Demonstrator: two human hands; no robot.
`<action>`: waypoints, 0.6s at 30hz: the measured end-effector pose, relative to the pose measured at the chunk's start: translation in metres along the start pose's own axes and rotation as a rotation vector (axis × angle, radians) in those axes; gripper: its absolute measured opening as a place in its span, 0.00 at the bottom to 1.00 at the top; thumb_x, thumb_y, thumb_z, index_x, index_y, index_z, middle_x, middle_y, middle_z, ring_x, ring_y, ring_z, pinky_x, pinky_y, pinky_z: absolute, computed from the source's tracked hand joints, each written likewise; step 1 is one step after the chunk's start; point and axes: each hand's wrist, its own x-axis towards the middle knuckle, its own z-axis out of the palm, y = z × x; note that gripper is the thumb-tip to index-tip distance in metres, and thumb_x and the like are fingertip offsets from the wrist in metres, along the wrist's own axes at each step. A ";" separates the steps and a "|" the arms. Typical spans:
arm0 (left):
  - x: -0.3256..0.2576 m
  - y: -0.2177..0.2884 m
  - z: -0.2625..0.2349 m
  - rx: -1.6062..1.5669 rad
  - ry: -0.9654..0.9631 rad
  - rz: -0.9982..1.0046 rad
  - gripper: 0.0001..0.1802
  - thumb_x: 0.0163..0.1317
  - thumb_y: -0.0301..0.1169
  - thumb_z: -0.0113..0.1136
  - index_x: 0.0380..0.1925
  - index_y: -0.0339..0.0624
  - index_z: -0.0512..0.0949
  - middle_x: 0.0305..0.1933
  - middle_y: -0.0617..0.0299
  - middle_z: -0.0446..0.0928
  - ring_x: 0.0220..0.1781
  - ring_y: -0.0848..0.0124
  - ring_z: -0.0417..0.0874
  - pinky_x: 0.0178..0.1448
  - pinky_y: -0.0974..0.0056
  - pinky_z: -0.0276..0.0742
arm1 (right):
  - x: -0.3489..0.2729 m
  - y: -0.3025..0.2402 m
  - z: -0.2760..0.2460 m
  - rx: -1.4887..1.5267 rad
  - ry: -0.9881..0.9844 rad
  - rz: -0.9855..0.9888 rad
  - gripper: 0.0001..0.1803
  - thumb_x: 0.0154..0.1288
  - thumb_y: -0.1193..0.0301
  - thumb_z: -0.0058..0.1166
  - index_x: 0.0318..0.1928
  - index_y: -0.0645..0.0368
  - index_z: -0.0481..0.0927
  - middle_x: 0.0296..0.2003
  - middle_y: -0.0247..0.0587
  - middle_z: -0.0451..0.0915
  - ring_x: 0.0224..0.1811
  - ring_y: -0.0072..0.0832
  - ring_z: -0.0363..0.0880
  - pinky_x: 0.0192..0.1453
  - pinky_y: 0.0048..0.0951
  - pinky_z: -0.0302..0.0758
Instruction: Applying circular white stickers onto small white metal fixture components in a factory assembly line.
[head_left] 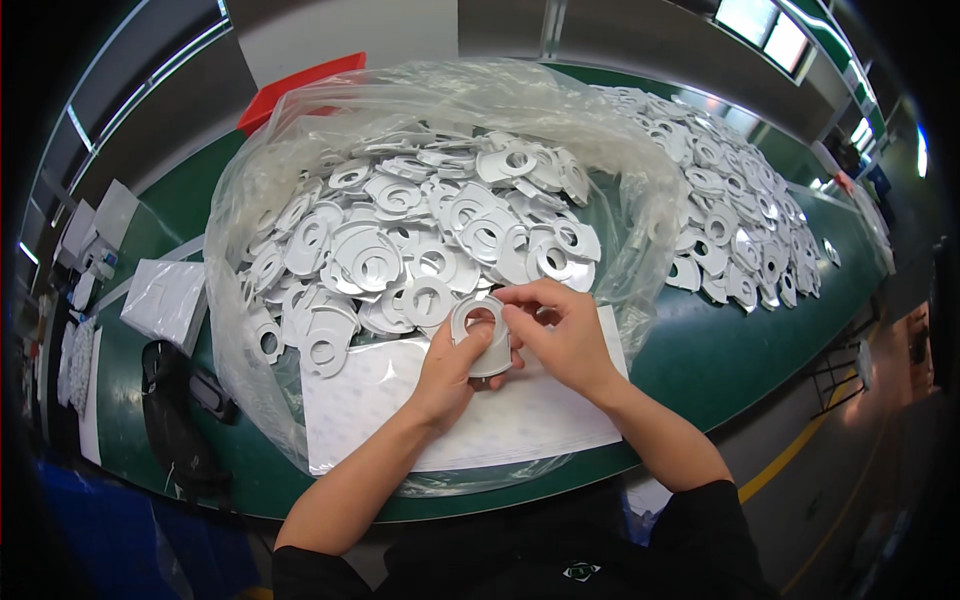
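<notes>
A pale grey plastic part with a round hole (491, 357) is up in front of me, above white sheets (375, 410). My left hand (455, 370) grips it from the left, thumb across its face and fingertips showing past its lower right edge. At its upper right rim, my right hand (565, 335) has thumb and fingers pinched together; whether they hold the rim or something thin on it I cannot make out. Just beyond both hands lies a large heap of like parts (430, 260) inside an opened clear plastic bag (235, 240).
A second heap of the same parts (735, 200) lies on the green table (690, 375) to the right. Left of the bag are a white wrapped stack (165, 300), a black pouch (175, 420) and a small dark object (212, 395). Behind it sits a red bin (300, 85).
</notes>
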 end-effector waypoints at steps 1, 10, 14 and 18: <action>0.000 -0.001 0.000 0.019 -0.011 0.010 0.16 0.67 0.35 0.45 0.52 0.42 0.64 0.38 0.60 0.75 0.35 0.72 0.79 0.30 0.71 0.71 | 0.001 0.001 -0.002 0.273 -0.100 0.253 0.10 0.57 0.76 0.57 0.40 0.65 0.81 0.30 0.37 0.81 0.28 0.19 0.78 0.31 0.21 0.73; -0.002 -0.006 0.001 0.177 -0.067 0.074 0.22 0.67 0.34 0.45 0.59 0.45 0.57 0.39 0.55 0.74 0.35 0.70 0.79 0.29 0.71 0.70 | 0.003 0.008 -0.002 0.238 -0.061 0.260 0.09 0.56 0.75 0.56 0.35 0.70 0.79 0.24 0.38 0.78 0.19 0.17 0.76 0.20 0.16 0.69; -0.005 -0.001 0.007 0.276 -0.077 0.047 0.27 0.70 0.49 0.37 0.63 0.48 0.53 0.37 0.55 0.75 0.33 0.69 0.79 0.26 0.72 0.68 | 0.003 0.005 -0.005 0.112 -0.048 0.243 0.09 0.55 0.73 0.59 0.31 0.68 0.79 0.22 0.37 0.78 0.18 0.16 0.76 0.20 0.15 0.66; -0.005 -0.004 0.000 0.203 -0.150 0.042 0.37 0.68 0.62 0.23 0.67 0.50 0.46 0.38 0.57 0.74 0.35 0.72 0.79 0.27 0.74 0.66 | 0.000 0.000 0.000 -0.097 0.004 0.188 0.14 0.52 0.66 0.63 0.23 0.62 0.75 0.19 0.36 0.76 0.17 0.18 0.74 0.20 0.22 0.66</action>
